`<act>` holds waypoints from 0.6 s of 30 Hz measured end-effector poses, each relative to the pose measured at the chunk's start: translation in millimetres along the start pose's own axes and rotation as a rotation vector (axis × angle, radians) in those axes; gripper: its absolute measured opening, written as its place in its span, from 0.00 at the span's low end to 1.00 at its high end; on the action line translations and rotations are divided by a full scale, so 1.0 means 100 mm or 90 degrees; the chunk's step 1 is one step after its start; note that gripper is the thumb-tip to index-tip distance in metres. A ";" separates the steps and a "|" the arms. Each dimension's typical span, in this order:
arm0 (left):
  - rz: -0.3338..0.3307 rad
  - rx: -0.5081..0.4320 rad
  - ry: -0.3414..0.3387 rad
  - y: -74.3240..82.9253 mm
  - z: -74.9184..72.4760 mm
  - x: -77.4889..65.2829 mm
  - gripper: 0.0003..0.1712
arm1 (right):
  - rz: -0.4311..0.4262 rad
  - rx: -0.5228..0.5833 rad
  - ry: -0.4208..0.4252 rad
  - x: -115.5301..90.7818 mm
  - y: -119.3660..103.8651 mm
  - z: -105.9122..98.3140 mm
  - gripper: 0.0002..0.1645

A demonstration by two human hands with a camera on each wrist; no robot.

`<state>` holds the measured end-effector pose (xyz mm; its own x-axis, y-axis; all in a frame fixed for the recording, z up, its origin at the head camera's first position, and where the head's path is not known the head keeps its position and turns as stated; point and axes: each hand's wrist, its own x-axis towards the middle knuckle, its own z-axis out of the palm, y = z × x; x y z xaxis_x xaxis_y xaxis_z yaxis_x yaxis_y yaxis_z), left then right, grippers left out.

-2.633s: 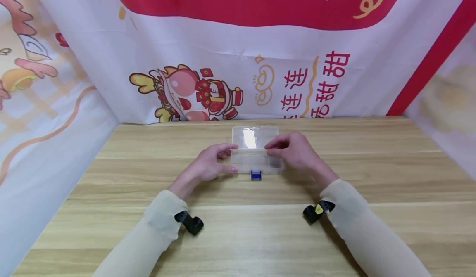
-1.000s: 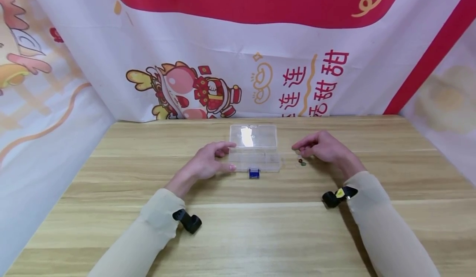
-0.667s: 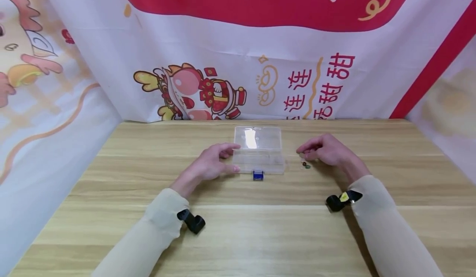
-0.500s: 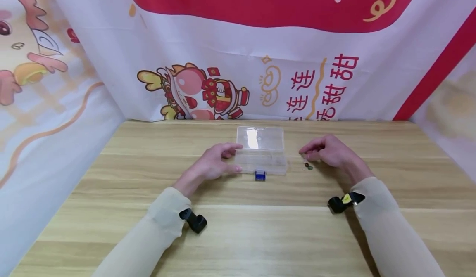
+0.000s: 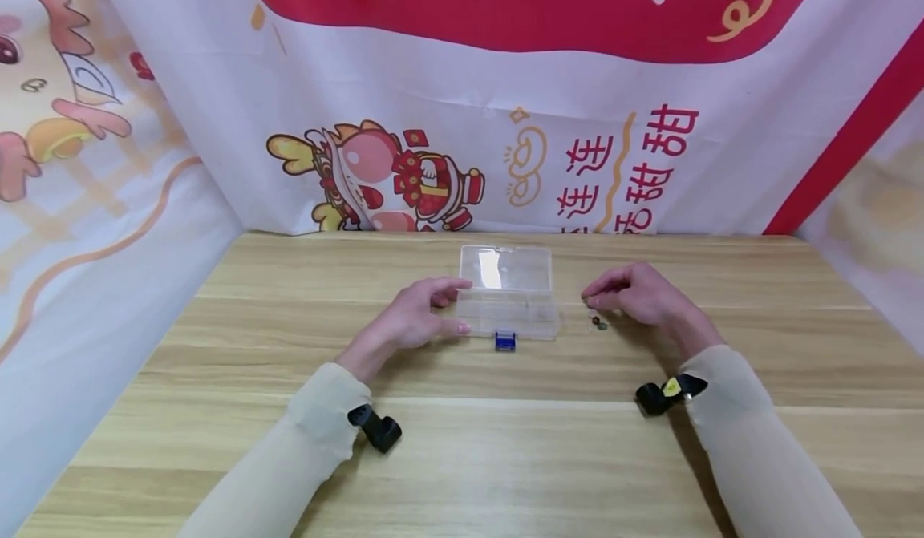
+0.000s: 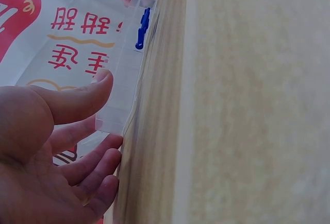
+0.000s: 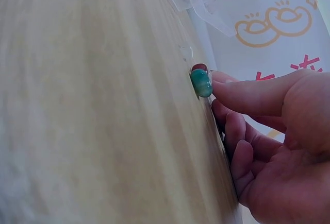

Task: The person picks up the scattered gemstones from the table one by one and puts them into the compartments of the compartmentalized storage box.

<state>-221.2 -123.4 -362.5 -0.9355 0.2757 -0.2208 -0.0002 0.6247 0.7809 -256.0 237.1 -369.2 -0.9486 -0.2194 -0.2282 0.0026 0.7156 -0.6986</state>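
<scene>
A clear plastic box (image 5: 498, 307) lies on the table, its lid (image 5: 523, 269) folded back and a blue latch (image 5: 504, 341) at its front. My left hand (image 5: 422, 313) holds the box's left end, thumb at the front and forefinger at the back. To the right of the box, my right hand (image 5: 638, 293) has thumb and forefinger down at a few small beads. In the right wrist view a green bead (image 7: 201, 83) and a brownish-red bead (image 7: 199, 67) sit right by the thumb tip; I cannot tell whether the fingertips pinch one.
The wooden table (image 5: 462, 458) runs back to a white and red printed cloth (image 5: 433, 73) hung behind it. Each sleeve carries a black wrist camera, the left camera (image 5: 378, 432) and the right camera (image 5: 657, 398).
My right hand has left the box's right end and moved right, down to the beads, where it stays over the last second. My left hand keeps its hold on the box.
</scene>
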 end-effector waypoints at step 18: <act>-0.006 0.001 0.002 0.01 -0.01 -0.01 0.39 | 0.006 0.019 -0.004 0.02 -0.03 0.01 0.14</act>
<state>-220.8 -123.6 -360.6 -0.9364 0.2676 -0.2270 -0.0089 0.6285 0.7778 -257.3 234.0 -367.7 -0.9467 -0.2168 -0.2384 0.0209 0.6970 -0.7168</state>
